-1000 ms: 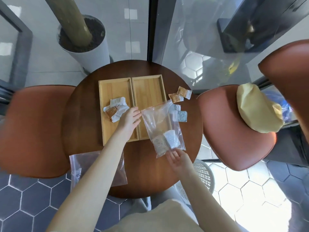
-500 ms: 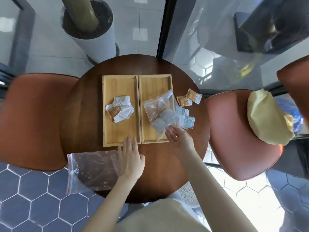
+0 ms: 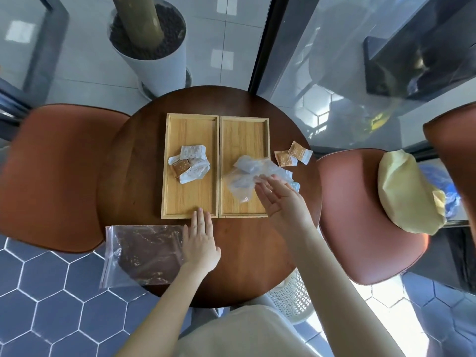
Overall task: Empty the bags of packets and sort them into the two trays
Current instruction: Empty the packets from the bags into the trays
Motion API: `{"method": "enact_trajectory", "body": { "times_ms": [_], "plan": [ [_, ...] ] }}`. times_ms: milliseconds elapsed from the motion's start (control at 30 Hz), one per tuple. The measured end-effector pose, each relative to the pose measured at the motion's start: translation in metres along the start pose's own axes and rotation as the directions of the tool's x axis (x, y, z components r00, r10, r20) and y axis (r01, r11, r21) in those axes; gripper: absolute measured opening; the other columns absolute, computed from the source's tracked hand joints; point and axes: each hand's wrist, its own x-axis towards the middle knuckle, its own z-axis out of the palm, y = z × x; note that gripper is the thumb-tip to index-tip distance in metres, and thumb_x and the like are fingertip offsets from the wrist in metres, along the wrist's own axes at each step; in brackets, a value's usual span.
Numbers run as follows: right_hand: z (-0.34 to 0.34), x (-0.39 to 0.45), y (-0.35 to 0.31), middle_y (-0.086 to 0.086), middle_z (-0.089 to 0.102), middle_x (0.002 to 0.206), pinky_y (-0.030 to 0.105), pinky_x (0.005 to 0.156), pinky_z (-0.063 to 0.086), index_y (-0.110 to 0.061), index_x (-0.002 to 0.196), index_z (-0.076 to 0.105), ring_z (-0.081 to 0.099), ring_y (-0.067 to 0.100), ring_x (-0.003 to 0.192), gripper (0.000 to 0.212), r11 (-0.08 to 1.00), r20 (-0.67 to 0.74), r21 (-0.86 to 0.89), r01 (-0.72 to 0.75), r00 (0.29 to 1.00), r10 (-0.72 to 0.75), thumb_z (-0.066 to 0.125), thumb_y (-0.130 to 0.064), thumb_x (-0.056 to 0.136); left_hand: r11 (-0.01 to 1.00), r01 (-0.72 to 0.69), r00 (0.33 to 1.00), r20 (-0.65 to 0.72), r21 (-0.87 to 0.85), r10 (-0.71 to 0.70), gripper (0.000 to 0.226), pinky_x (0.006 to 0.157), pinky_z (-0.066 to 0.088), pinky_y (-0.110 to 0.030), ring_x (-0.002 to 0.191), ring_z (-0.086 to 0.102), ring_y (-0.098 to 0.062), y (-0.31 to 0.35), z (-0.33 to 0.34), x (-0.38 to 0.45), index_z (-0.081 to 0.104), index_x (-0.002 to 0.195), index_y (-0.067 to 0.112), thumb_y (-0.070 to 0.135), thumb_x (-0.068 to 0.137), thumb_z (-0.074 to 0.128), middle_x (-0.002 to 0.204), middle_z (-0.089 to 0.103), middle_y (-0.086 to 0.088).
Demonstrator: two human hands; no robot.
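Emptying step: the crumpled clear bag (image 3: 247, 176) lies across the right tray (image 3: 243, 130), touched by the right hand (image 3: 279, 199), fingers spread, grasping nothing. The left hand (image 3: 201, 240), fingers flat, rests beside the emptied bag (image 3: 144, 253) nearer than the right tray. Judged next: the bag must be lifted clear, and the brown packets (image 3: 292, 155) beyond the right tray's outer edge sorted.

Two wooden trays (image 3: 190, 130) (image 3: 243, 130), two clear plastic bags (image 3: 144, 253) (image 3: 242, 181), two brown packets (image 3: 283, 158) (image 3: 297, 150) at right of the trays, two hands (image 3: 201, 240) (image 3: 280, 199), three brown chairs (image 3: 59, 176) (image 3: 355, 215) (image 3: 453, 140), one plant pot (image 3: 157, 70)

a café-like seating corner: round wooden table (image 3: 247, 253), 3 padded chairs (image 3: 59, 176), glass walls (image 3: 334, 60).
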Motion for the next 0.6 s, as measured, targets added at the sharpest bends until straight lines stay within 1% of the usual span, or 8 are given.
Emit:
{"method": "enact_trajectory", "body": {
  "times_ms": [300,367,433,467,500,533,567,600],
  "plan": [
    [-0.017,-0.035,-0.004,0.019,0.071,0.088,0.021,0.057,0.058,-0.002,0.09,0.059,0.073,0.019,0.073,0.012,0.999,0.003,0.027,-0.03,1.0,0.03,0.063,-0.001,0.078,0.999,-0.005,0.995,0.098,0.039,0.001,0.083,0.115,0.009,-0.048,0.143,-0.01,-0.027,-0.003,-0.01,0.006,-0.01,0.143,0.009,0.043,0.09,0.044,0.155,-0.013,-0.013],
    [-0.025,-0.042,-0.003,0.019,0.071,0.087,0.022,0.057,0.058,-0.002,0.09,0.059,0.073,0.02,0.073,0.007,0.999,0.001,0.021,-0.028,1.0,0.028,0.06,-0.001,0.083,0.997,-0.02,0.996,0.089,-0.068,0.026,0.072,0.115,0.007,-0.049,0.143,-0.007,-0.026,-0.005,-0.015,0.005,-0.001,0.145,0.009,0.037,0.093,0.04,0.156,-0.008,-0.012],
    [-0.032,-0.049,-0.001,0.016,0.073,0.077,0.023,0.055,0.058,-0.004,0.076,0.065,0.073,0.02,0.069,0.014,0.999,0.004,0.018,-0.027,1.0,0.027,0.056,0.0,0.087,0.935,-0.032,0.999,0.004,-0.353,0.035,0.055,0.115,0.012,-0.047,0.143,0.005,-0.024,-0.007,-0.024,0.002,0.017,0.143,0.007,0.025,0.095,0.037,0.156,0.009,-0.013],
    [-0.036,-0.053,0.0,0.014,0.073,0.073,0.023,0.054,0.058,-0.005,0.068,0.067,0.072,0.019,0.067,0.024,0.999,0.011,0.009,-0.035,0.999,0.035,0.055,-0.001,0.088,0.833,-0.024,0.999,-0.044,-0.552,-0.001,0.047,0.114,0.017,-0.044,0.142,0.017,-0.025,-0.009,-0.028,0.0,0.027,0.14,0.005,0.019,0.096,0.036,0.153,0.021,-0.014],
    [-0.041,-0.055,0.001,0.012,0.073,0.069,0.023,0.054,0.059,-0.006,0.064,0.067,0.072,0.018,0.065,0.029,0.999,0.023,-0.003,-0.044,0.999,0.044,0.053,-0.001,0.089,0.645,0.011,0.997,-0.039,-0.764,-0.063,0.041,0.111,0.023,-0.041,0.137,0.029,-0.026,-0.011,-0.035,-0.003,0.035,0.136,0.003,0.016,0.097,0.034,0.148,0.033,-0.016],
    [-0.044,-0.06,0.002,0.01,0.073,0.066,0.024,0.056,0.059,-0.006,0.067,0.066,0.072,0.016,0.063,0.028,0.998,0.044,-0.019,-0.058,0.997,0.059,0.05,-0.002,0.09,0.357,0.079,0.994,0.044,-0.931,-0.104,0.038,0.108,0.029,-0.04,0.129,0.04,-0.028,-0.013,-0.042,-0.007,0.041,0.132,0.001,0.016,0.098,0.032,0.142,0.042,-0.018],
    [-0.049,-0.062,0.005,0.008,0.072,0.065,0.024,0.058,0.06,-0.006,0.072,0.064,0.071,0.015,0.061,0.024,0.997,0.072,-0.039,-0.072,0.995,0.074,0.048,-0.002,0.09,0.023,0.158,0.984,0.156,-0.987,-0.087,0.039,0.104,0.034,-0.04,0.119,0.049,-0.03,-0.016,-0.05,-0.012,0.045,0.127,-0.001,0.022,0.099,0.032,0.133,0.05,-0.02],
    [-0.053,-0.065,0.007,0.007,0.071,0.064,0.024,0.059,0.06,-0.005,0.076,0.062,0.07,0.014,0.059,0.021,0.994,0.102,-0.062,-0.088,0.99,0.094,0.047,-0.001,0.089,-0.258,0.241,0.967,0.254,-0.936,-0.019,0.043,0.1,0.038,-0.041,0.11,0.056,-0.03,-0.02,-0.053,-0.016,0.051,0.12,0.0,0.033,0.098,0.033,0.124,0.056,-0.02]
  ]
}}
